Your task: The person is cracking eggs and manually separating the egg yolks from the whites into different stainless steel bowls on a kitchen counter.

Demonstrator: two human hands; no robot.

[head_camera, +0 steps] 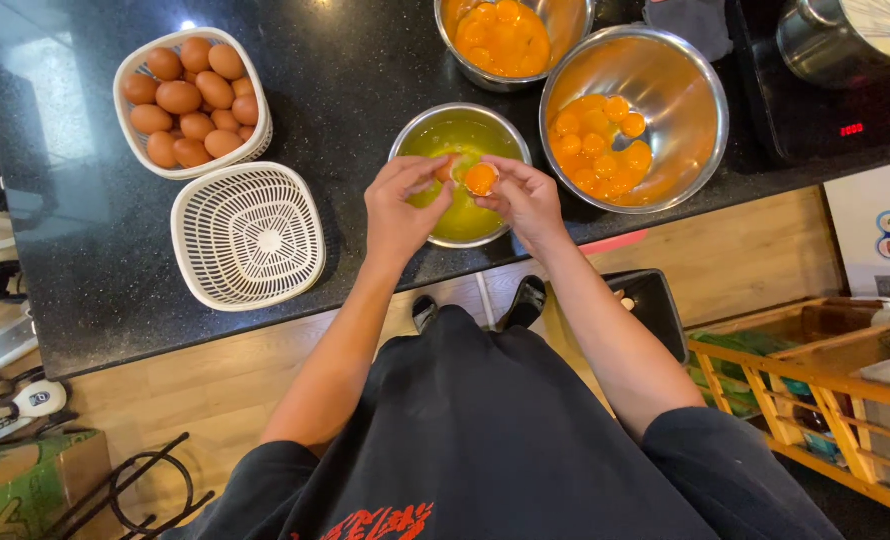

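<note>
Over a small steel bowl (pixel 420 128) of clear egg white, both my hands hold the halves of a cracked brown egg. My right hand (pixel 525 198) grips the shell half (pixel 481 179) that cradles the orange yolk. My left hand (pixel 397 205) pinches the other shell half (pixel 447 168), mostly hidden by my fingers. To the right stands a large steel bowl (pixel 685 95) with several yolks (pixel 601 135). Another steel bowl (pixel 565 25) of yolks sits at the back.
A white basket (pixel 255 135) of several brown eggs (pixel 191 100) stands at the back left, an empty white slotted basket (pixel 249 236) in front of it. A black induction hob (pixel 825 115) with a steel pot (pixel 830 40) is at the far right. Wooden crates (pixel 815 385) stand on the floor.
</note>
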